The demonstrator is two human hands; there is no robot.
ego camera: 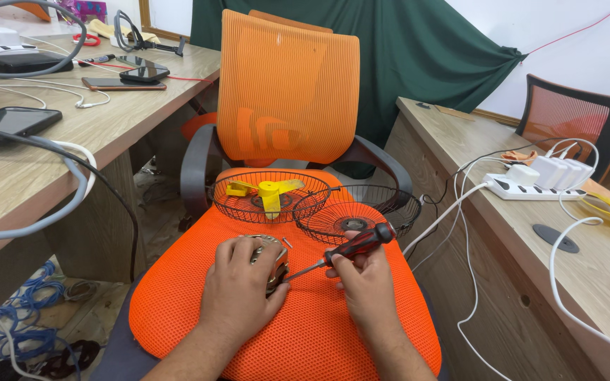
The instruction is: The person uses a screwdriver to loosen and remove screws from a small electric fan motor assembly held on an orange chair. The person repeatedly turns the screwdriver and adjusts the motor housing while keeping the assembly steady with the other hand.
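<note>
My left hand [240, 286] grips a small metal fan motor [272, 255] resting on the orange mesh seat of a chair [319, 331]. My right hand [366, 282] holds a screwdriver [351, 248] with a red and black handle; its tip touches the motor's right side. Just beyond lie two black wire fan guards: the left one [229, 202] holds a yellow fan blade [270, 192], the right one [383, 206] overlaps it. A loose screw [287, 243] lies on the seat beside the motor.
A wooden desk [30, 159] on the left carries phones, cables and a headset. The desk on the right [531, 233] holds a white power strip [531, 189] with chargers and trailing white cables. A second orange chair [573, 116] stands behind it. Blue cable coils lie on the floor at left.
</note>
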